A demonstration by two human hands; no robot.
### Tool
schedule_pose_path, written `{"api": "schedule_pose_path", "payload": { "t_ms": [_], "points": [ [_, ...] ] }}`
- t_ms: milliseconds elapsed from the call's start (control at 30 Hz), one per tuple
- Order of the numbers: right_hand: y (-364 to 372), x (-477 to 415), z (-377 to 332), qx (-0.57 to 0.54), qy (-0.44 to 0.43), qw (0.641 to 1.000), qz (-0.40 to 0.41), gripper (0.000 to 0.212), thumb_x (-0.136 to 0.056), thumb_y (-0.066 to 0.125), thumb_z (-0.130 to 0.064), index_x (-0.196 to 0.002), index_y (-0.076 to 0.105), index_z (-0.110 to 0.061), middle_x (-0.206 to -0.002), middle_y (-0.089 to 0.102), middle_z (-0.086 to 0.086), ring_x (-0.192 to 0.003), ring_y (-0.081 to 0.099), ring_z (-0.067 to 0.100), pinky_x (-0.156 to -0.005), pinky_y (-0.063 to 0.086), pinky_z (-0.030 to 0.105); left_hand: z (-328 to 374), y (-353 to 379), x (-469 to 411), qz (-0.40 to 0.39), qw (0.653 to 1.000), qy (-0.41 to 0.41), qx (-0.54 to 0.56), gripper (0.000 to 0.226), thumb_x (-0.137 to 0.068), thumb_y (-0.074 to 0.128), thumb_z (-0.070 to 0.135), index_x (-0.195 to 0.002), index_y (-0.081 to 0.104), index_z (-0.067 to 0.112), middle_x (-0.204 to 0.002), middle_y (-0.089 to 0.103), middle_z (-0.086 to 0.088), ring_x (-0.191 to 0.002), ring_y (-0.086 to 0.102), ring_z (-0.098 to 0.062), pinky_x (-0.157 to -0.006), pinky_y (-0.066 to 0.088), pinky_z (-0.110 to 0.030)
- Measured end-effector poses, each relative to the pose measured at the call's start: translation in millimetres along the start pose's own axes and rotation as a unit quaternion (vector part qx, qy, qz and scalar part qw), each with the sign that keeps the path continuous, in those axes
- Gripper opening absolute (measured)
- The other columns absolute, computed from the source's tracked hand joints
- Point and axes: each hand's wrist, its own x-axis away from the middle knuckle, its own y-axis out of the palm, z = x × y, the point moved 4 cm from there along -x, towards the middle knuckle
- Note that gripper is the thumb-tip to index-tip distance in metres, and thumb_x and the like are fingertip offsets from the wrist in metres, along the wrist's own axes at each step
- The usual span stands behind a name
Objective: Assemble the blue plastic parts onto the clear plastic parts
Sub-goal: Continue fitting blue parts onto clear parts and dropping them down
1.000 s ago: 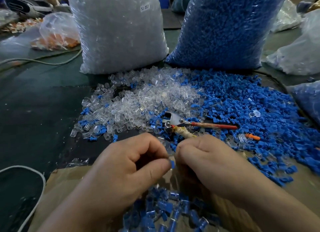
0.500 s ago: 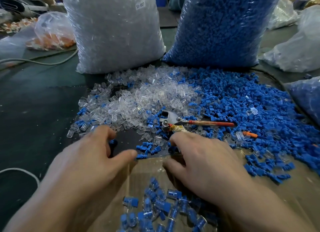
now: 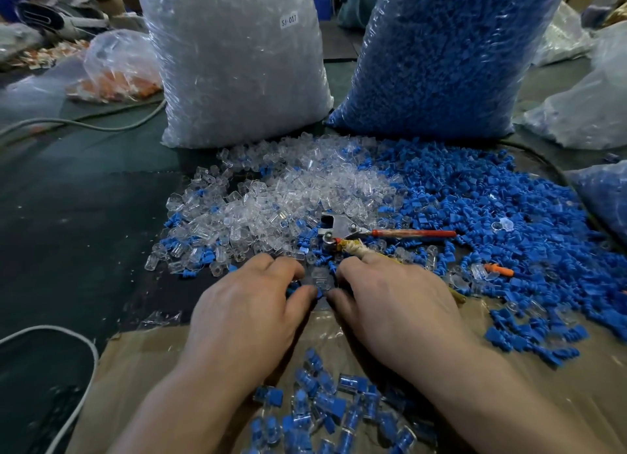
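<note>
Pressing pose is gone: left hand (image 3: 251, 304) and right hand (image 3: 390, 304) now curl over a clear part (image 3: 320, 277) and blue part (image 3: 319, 292) on the tabletop (image 3: 84, 216). Whether either grip holds anything: cannot tell. Probably the next cycle starting.

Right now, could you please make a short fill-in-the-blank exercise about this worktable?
The label on the clear-parts bag reads ____. The bag to its right holds ____ parts. The assembled pieces near the person lie on brown ____.
Answers: SJ-017; blue; cardboard.
</note>
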Motion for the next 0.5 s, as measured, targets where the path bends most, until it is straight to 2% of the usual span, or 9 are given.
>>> {"api": "schedule_pose_path", "payload": {
  "t_ms": [100, 167, 267, 367, 433, 500],
  "points": [
    [2.2, -1.9, 2.5, -0.008, 0.0, 1.0, 0.008, 0.02, -0.096, 0.039, -0.055, -0.091, 0.039, -0.035, -0.096, 0.055, -0.01, -0.074, 0.052, 0.022, -0.056, 0.032, 0.035, -2.0, -0.1, 0.7, 0.006, 0.999, -0.005, 0.039, 0.033, -0.089, 0.042, 0.066, -0.111, 0.058, 0.045, -0.089, 0.051, 0.023, -0.08, 0.051, 0.001, -0.061, 0.033, -0.019],
    [2.7, -2.2, 4.1, -0.018, 0.0, 1.0, 0.018, 0.02, -0.095, 0.042, -0.054, -0.092, 0.042, -0.035, -0.095, 0.056, -0.011, -0.078, 0.054, 0.02, -0.058, 0.031, 0.034, -2.8, -0.5, 1.2, 0.014, 0.998, -0.005, 0.065, 0.03, -0.088, 0.044, 0.065, -0.107, 0.057, 0.045, -0.093, 0.054, 0.022, -0.081, 0.053, 0.001, -0.064, 0.038, -0.021],
    [2.4, -2.4, 5.0, -0.029, 0.0, 0.999, 0.03, 0.02, -0.094, 0.043, -0.052, -0.088, 0.04, -0.034, -0.09, 0.056, -0.012, -0.071, 0.047, 0.016, -0.056, 0.028, 0.034, -4.5, -2.0, 1.6, 0.015, 0.994, 0.0, 0.104, 0.027, -0.084, 0.044, 0.064, -0.101, 0.054, 0.046, -0.099, 0.052, 0.023, -0.085, 0.052, 0.002, -0.07, 0.043, -0.027],
    [1.9, -1.1, 6.1, -0.045, 0.003, 0.998, 0.046, 0.019, -0.093, 0.044, -0.05, -0.086, 0.043, -0.032, -0.084, 0.057, -0.011, -0.068, 0.05, 0.014, -0.053, 0.03, 0.034, -2.0, -1.4, 1.5, 0.022, 0.99, 0.022, 0.14, 0.016, -0.085, 0.058, 0.055, -0.096, 0.056, 0.044, -0.09, 0.051, 0.03, -0.084, 0.05, 0.01, -0.063, 0.036, -0.017],
    [1.4, -0.4, 7.0, -0.053, 0.003, 0.997, 0.056, 0.019, -0.092, 0.045, -0.048, -0.084, 0.044, -0.031, -0.08, 0.057, -0.01, -0.066, 0.051, 0.013, -0.054, 0.035, 0.034, 0.4, 0.4, 1.7, 0.021, 0.986, 0.04, 0.161, 0.016, -0.084, 0.063, 0.05, -0.098, 0.058, 0.046, -0.087, 0.052, 0.033, -0.086, 0.048, 0.015, -0.061, 0.031, -0.012],
    [1.0, -0.1, 8.8, -0.07, 0.008, 0.996, 0.057, 0.019, -0.093, 0.044, -0.047, -0.082, 0.045, -0.031, -0.076, 0.057, -0.011, -0.064, 0.052, 0.011, -0.055, 0.041, 0.034, 0.6, 3.2, 1.6, 0.017, 0.983, 0.056, 0.172, 0.023, -0.085, 0.067, 0.046, -0.107, 0.06, 0.047, -0.094, 0.05, 0.033, -0.088, 0.047, 0.016, -0.066, 0.034, -0.011]
  ]
}}
